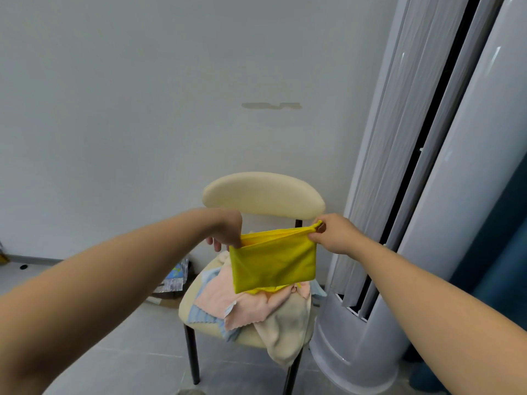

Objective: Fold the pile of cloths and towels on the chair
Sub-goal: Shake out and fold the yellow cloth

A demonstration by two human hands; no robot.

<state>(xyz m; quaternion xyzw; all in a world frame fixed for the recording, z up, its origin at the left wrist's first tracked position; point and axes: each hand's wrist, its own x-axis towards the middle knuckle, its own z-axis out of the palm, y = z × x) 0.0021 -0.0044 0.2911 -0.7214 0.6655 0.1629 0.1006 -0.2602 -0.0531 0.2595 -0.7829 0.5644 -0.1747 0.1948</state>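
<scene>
A yellow cloth [273,260], doubled over, hangs in the air above the chair seat. My left hand [226,232] pinches its upper left corner and my right hand [333,235] pinches its upper right corner, so the top edge is stretched between them. Below it a loose pile lies on the cream chair [262,192]: a pink towel [242,300], a light blue cloth [202,312] and a cream towel [288,329] that droops over the seat's front right edge. The yellow cloth's lower edge touches the pile.
A tall white floor-standing air conditioner [399,252] stands close to the chair's right side. A grey wall is behind. On the floor to the chair's left lies a crumpled printed package [174,277]. Grey floor tiles [128,352] spread to the left and front.
</scene>
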